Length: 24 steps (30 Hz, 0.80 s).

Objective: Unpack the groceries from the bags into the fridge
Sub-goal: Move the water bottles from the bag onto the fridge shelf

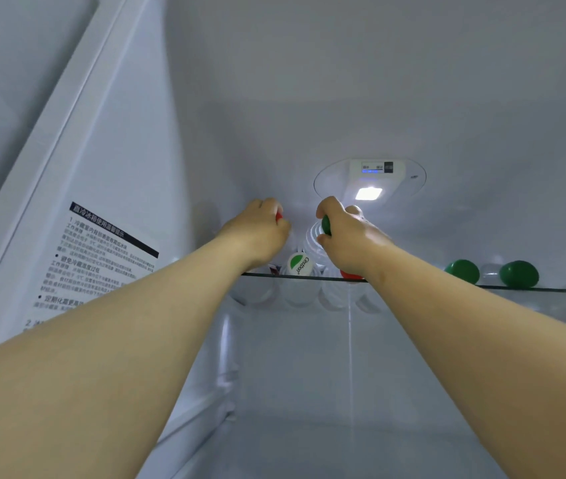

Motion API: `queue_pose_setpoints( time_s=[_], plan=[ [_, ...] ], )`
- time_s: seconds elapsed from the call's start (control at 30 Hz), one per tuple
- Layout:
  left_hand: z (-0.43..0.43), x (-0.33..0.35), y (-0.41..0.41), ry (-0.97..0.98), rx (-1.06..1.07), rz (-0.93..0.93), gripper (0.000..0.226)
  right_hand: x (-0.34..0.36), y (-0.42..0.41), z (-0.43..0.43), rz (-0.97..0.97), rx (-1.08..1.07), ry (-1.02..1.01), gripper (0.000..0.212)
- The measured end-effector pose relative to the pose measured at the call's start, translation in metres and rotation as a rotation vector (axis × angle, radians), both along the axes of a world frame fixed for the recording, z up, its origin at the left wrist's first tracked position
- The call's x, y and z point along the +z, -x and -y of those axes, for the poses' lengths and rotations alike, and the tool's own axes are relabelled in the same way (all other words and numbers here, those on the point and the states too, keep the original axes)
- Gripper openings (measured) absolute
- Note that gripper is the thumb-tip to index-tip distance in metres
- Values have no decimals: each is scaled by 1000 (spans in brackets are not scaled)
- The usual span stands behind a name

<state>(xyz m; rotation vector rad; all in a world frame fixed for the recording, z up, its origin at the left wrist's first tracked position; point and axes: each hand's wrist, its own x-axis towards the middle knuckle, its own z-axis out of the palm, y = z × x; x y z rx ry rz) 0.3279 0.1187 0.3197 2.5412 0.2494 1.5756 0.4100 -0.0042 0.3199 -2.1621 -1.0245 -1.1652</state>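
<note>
FRIDGE, TOP SHELF: I am looking up from below the glass shelf (551, 290) inside the fridge (343, 98), with both bare arms stretched in towards a cluster of bottles at the shelf's left end. My left grip (260, 229) is curled over a red cap (279, 217), with only a sliver of red showing between the fingers; the hand hides the bottle under it. My right grip (347, 236) pinches a green cap (326, 225) between thumb and fingers, above the ribbed shoulder of a clear bottle (313, 238). I cannot tell whether either bottle rests on the glass or is lifted. The two hands are near each other but apart. Below the gap between them, at the shelf's front edge, a white-and-green lid (299, 265) printed "Cestbon" tops another bottle. Just beside it, a second red cap (350, 274) peeks out under my right wrist. Farther right on the same shelf, well apart from the hands, stand a third cap (463, 271) and a fourth cap (519, 274), both green. Pale bottle bases (295, 295) show through the glass. A lamp (368, 194) glows on the back wall just above my right grip, under a control panel (377, 167) with a blue light. A printed sticker (101, 257) covers part of the left wall.
</note>
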Motion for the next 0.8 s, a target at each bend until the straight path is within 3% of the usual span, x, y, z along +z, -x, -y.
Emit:
queue_pose_setpoints(
  time_s=[0.13, 0.23, 0.37, 0.53, 0.7, 0.8],
  plan=[
    [-5, 1, -3, -50, 73, -80, 29, 0, -2, 0, -77, 45, 17, 49],
    [-6, 3, -5, -60, 92, -133, 37, -1, 4, 2, -96, 137, 0, 50],
    [-12, 5, -12, -79, 50, -162, 43, -1, 15, 9, 100, 226, -222, 45],
    [-5, 0, -4, -202, 120, 164, 30, -2, 17, 11, 222, 166, -211, 22],
    [-3, -3, -2, -284, 276, 160, 26, -2, 20, 11, 197, 104, -192, 21],
    [-3, -4, -1, -267, 301, 161, 26, -2, 18, 9, 130, -13, -111, 34]
  ],
)
